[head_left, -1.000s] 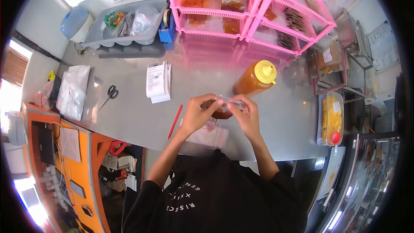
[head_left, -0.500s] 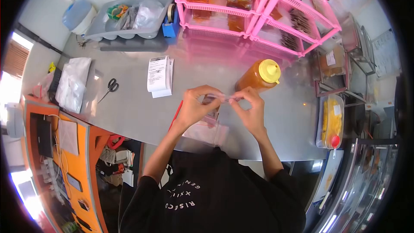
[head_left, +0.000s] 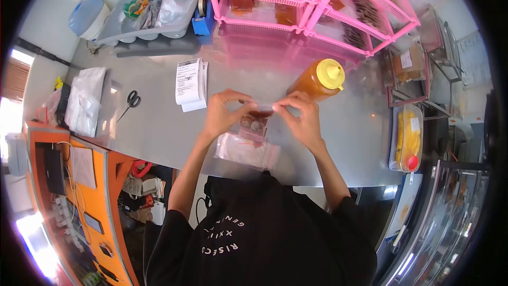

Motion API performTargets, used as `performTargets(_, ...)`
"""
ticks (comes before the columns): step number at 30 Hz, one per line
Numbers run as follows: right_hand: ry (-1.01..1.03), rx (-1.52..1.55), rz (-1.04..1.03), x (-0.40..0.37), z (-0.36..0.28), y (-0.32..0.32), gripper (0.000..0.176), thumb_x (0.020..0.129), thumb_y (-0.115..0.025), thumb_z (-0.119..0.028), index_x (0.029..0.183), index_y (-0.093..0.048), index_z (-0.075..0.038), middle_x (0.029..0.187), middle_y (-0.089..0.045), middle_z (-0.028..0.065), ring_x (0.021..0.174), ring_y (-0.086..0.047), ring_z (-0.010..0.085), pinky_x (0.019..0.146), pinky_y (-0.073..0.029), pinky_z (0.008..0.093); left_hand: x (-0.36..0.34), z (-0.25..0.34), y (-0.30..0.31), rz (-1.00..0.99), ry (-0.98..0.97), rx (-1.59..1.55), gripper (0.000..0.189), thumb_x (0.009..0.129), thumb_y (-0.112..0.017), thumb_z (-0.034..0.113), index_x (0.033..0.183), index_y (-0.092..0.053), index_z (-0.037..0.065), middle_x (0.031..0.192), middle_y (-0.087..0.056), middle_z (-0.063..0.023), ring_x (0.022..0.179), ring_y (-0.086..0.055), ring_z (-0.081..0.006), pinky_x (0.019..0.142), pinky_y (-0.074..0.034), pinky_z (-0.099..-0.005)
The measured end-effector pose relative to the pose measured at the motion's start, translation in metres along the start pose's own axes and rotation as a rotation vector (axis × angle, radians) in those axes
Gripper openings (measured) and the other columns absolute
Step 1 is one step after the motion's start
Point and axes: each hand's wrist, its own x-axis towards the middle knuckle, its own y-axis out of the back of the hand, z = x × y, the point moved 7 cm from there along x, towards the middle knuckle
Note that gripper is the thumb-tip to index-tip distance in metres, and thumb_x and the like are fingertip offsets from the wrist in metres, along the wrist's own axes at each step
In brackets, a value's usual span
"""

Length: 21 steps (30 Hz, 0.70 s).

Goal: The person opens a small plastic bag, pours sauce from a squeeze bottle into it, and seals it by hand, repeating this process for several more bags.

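Observation:
A small clear zip bag (head_left: 254,125) with dark brown contents hangs between my two hands, its top edge stretched flat. My left hand (head_left: 226,112) pinches the left end of that edge. At the right end, my right hand (head_left: 300,119) grips it between thumb and fingertips. Below the bag, a stack of clear plastic bags (head_left: 243,150) lies near the front edge of the table. Just behind my right hand, a squeeze bottle (head_left: 316,80) of orange-brown sauce with a yellow cap lies tilted in view.
Printed receipts (head_left: 191,85) and black scissors (head_left: 129,104) lie to the left on the steel table (head_left: 159,132). Pink tiered racks (head_left: 259,21), a grey tray (head_left: 151,18) and a blue tape dispenser (head_left: 203,20) stand behind. A tub with yellow contents (head_left: 406,137) is at the right.
My hands have moved apart and slightly left, spreading the bag's top edge between them. More of the bag's dark contents now shows. The whole view has shifted a little.

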Motion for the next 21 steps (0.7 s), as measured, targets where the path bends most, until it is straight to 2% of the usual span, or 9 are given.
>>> performTargets(2,-0.009,-0.023,0.075,0.004,0.000,0.000,0.006,0.075,-0.073,-0.014,0.079,-0.072,-0.009,0.074,-0.062,0.0035,0.074,-0.054,0.0215,0.068,-0.042,0.0352,0.006,0.007,0.003,0.028,-0.114,0.128,0.014,0.073,-0.076,0.011,0.086,-0.074,0.007,0.085,-0.071,-0.0050,0.081,-0.063,-0.0195,0.081,-0.046,-0.0330)
performTargets(5,0.069,-0.075,0.000,-0.007,0.020,-0.014,0.014,0.073,-0.072,-0.013,0.087,-0.072,-0.012,0.080,-0.061,0.0037,0.078,-0.055,0.0234,0.073,-0.044,0.0373,0.001,-0.006,-0.002,-0.023,-0.199,0.313,0.013,0.072,-0.076,0.021,0.082,-0.074,0.013,0.086,-0.070,-0.0001,0.084,-0.061,-0.0173,0.090,-0.038,-0.0360)
performTargets(6,0.065,-0.138,-0.083,-0.016,0.031,-0.024,0.019,0.073,-0.071,-0.012,0.092,-0.072,-0.012,0.083,-0.061,0.0038,0.081,-0.055,0.0239,0.075,-0.044,0.0374,-0.003,-0.015,-0.005,-0.055,-0.214,0.375,0.014,0.073,-0.076,0.026,0.081,-0.074,0.015,0.086,-0.070,0.0022,0.086,-0.060,-0.0160,0.093,-0.035,-0.0373)
performTargets(8,0.058,-0.261,-0.248,-0.041,0.047,-0.042,0.029,0.072,-0.070,-0.010,0.101,-0.070,-0.014,0.089,-0.060,0.0038,0.085,-0.055,0.0248,0.078,-0.045,0.0376,-0.018,-0.023,-0.016,-0.153,-0.265,0.542,0.018,0.074,-0.074,0.030,0.083,-0.074,0.015,0.088,-0.069,0.0018,0.089,-0.059,-0.0162,0.093,-0.035,-0.0383)
performTargets(9,0.001,-0.306,-0.304,-0.055,0.049,-0.046,0.041,0.070,-0.068,-0.008,0.110,-0.065,-0.016,0.096,-0.058,0.0045,0.092,-0.053,0.0258,0.081,-0.045,0.0370,-0.027,-0.025,-0.021,-0.201,-0.289,0.624,0.020,0.074,-0.073,0.032,0.085,-0.074,0.015,0.088,-0.069,0.0016,0.090,-0.059,-0.0163,0.093,-0.035,-0.0388)
performTargets(12,0.140,-0.385,-0.461,-0.101,0.052,-0.050,0.041,0.070,-0.065,-0.007,0.110,-0.064,-0.013,0.100,-0.058,0.0040,0.093,-0.052,0.0252,0.084,-0.043,0.0374,-0.039,-0.034,-0.018,-0.164,-0.162,0.621,0.026,0.077,-0.071,0.035,0.088,-0.072,0.012,0.090,-0.068,0.0012,0.093,-0.058,-0.0159,0.094,-0.034,-0.0392)
performTargets(14,0.285,-0.417,-0.502,-0.122,0.040,-0.047,0.038,0.071,-0.063,-0.008,0.108,-0.064,-0.011,0.102,-0.058,0.0032,0.093,-0.052,0.0236,0.085,-0.043,0.0377,-0.044,-0.031,-0.017,-0.144,-0.159,0.618,0.023,0.077,-0.071,0.032,0.087,-0.072,0.011,0.091,-0.068,0.0004,0.093,-0.059,-0.0172,0.092,-0.036,-0.0394)
performTargets(18,0.503,-0.505,-0.541,-0.145,0.038,-0.052,0.032,0.074,-0.059,-0.013,0.105,-0.064,-0.008,0.105,-0.059,0.0013,0.092,-0.051,0.0201,0.086,-0.043,0.0371,-0.047,-0.021,-0.033,-0.127,-0.259,0.581,0.023,0.079,-0.069,0.033,0.085,-0.070,0.011,0.090,-0.067,0.0014,0.096,-0.058,-0.0161,0.093,-0.035,-0.0404)
performTargets(21,0.552,-0.502,-0.525,-0.146,0.044,-0.053,0.030,0.075,-0.058,-0.015,0.103,-0.065,-0.007,0.104,-0.059,0.0015,0.091,-0.051,0.0192,0.085,-0.044,0.0356,-0.051,-0.008,-0.049,-0.187,-0.307,0.581,0.020,0.079,-0.069,0.032,0.084,-0.070,0.012,0.090,-0.067,0.0023,0.096,-0.058,-0.0163,0.092,-0.035,-0.0402)
